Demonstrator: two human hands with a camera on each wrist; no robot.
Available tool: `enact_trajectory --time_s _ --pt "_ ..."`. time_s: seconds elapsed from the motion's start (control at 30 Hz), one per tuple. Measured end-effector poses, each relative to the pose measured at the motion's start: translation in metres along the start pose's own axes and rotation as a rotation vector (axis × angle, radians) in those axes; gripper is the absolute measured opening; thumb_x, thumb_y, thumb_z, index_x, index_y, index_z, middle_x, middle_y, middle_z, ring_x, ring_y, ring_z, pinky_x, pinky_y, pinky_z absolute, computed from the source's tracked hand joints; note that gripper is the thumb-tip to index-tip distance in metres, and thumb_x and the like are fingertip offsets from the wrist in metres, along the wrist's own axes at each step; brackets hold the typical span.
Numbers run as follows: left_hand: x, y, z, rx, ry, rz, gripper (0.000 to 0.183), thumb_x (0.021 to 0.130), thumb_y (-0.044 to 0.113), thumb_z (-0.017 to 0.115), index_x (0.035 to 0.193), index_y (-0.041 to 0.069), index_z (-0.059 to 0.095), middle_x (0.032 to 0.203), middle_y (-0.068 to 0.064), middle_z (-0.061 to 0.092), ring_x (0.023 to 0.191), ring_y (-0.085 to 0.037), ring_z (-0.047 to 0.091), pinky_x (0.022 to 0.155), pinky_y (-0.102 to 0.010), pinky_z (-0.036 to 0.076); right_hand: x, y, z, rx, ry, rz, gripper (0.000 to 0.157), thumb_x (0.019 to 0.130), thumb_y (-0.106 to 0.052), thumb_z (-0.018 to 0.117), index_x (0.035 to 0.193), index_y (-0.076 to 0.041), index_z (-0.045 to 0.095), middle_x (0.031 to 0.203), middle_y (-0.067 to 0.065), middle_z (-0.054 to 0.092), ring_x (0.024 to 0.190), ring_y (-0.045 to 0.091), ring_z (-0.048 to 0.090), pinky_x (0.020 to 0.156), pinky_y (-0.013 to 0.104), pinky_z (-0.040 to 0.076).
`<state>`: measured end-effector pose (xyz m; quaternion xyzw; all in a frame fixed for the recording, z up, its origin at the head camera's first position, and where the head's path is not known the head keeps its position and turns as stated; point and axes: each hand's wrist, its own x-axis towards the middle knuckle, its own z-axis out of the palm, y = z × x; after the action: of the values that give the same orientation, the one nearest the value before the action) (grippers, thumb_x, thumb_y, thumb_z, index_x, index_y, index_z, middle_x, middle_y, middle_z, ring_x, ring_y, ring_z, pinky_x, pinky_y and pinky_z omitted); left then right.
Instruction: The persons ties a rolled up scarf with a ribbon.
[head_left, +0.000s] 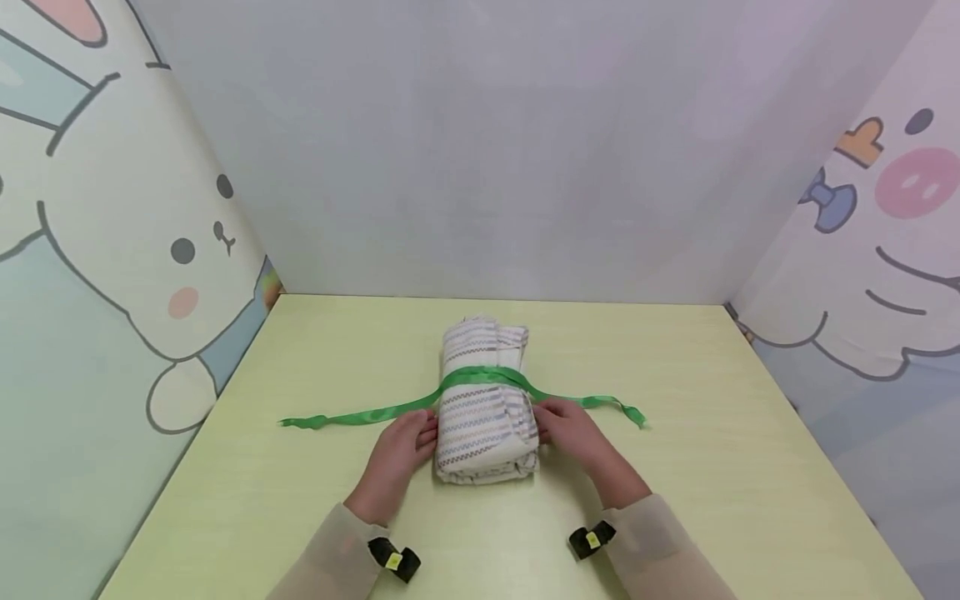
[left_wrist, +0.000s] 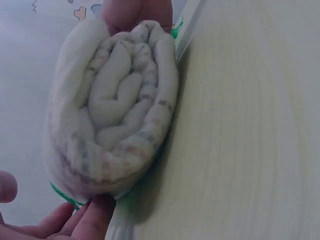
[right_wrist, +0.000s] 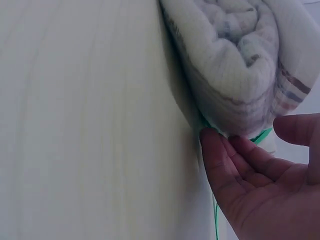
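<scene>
A rolled white cloth [head_left: 472,429] with zigzag coloured stripes lies lengthwise on the table. Across its top runs a green ribbon [head_left: 480,375], whose two loose ends trail out on the table to the left and right. No knot shows. My left hand [head_left: 401,454] touches the roll's left side, below the ribbon, with extended fingers. On the opposite side, the fingers of my right hand [head_left: 573,433] rest against the roll near its lower edge. In the left wrist view the roll's spiral end [left_wrist: 117,100] faces the camera. The fingertips are partly hidden beneath the roll.
The pale yellow table [head_left: 675,358] has a plain grey backdrop [head_left: 487,167] behind it. Side panels carry cartoon animals, a rabbit [head_left: 150,208] at left and a pink-cheeked figure [head_left: 892,250] at right. A black wrist camera [head_left: 393,560] is strapped at the left sleeve.
</scene>
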<state>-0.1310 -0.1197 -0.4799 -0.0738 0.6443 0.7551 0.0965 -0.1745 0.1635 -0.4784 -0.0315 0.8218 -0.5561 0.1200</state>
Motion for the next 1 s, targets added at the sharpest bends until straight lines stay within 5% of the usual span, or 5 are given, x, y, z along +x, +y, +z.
enact_trajectory --time_s 0.23,0.43,0.57,0.77,1.0 --pt "0.002 -0.007 0.008 -0.299 -0.029 -0.054 0.061 0.114 0.028 0.033 0.157 -0.012 0.018 0.163 -0.031 0.021 0.153 -0.041 0.019 0.123 -0.048 0.019 0.002 -0.004 0.017 0.266 0.053 0.092 0.042 0.109 -0.028 0.051 0.133 0.004 0.064 0.116 0.008 0.071 0.102 0.015 0.066 0.087 0.029 0.054" --pt "0.01 -0.017 0.011 -0.578 -0.047 -0.077 0.065 0.113 0.025 0.032 0.16 -0.008 0.002 0.168 -0.026 0.003 0.156 -0.036 0.004 0.125 -0.044 0.01 0.008 -0.005 0.03 0.62 0.108 0.164 0.031 0.108 -0.021 0.05 0.122 0.004 0.063 0.099 0.003 0.069 0.089 0.013 0.064 0.079 0.028 0.053" --pt "0.017 -0.021 0.011 -0.694 -0.053 -0.076 0.067 0.112 0.022 0.03 0.16 -0.006 -0.008 0.169 -0.023 -0.005 0.156 -0.034 -0.004 0.126 -0.042 0.005 0.012 -0.005 0.032 0.865 0.134 0.236 0.039 0.108 -0.018 0.047 0.138 0.006 0.05 0.13 0.016 0.061 0.116 0.023 0.059 0.098 0.034 0.05" --pt "0.025 -0.021 0.014 -0.779 -0.017 -0.066 0.064 0.113 0.023 0.029 0.162 -0.003 -0.002 0.17 -0.021 0.005 0.157 -0.032 0.004 0.125 -0.041 0.01 0.019 -0.005 0.03 1.156 0.133 0.251 0.065 0.111 -0.016 0.039 0.159 0.011 0.005 0.168 0.026 0.006 0.155 0.034 0.009 0.124 0.04 0.016" --pt "0.038 -0.019 0.016 -0.793 0.026 -0.032 0.062 0.113 0.024 0.033 0.162 -0.004 0.007 0.169 -0.02 0.012 0.156 -0.032 0.01 0.125 -0.039 0.012 0.022 -0.009 0.03 1.23 0.162 0.279 0.06 0.111 -0.014 0.043 0.162 0.003 0.017 0.169 0.019 0.016 0.155 0.031 0.018 0.123 0.04 0.022"
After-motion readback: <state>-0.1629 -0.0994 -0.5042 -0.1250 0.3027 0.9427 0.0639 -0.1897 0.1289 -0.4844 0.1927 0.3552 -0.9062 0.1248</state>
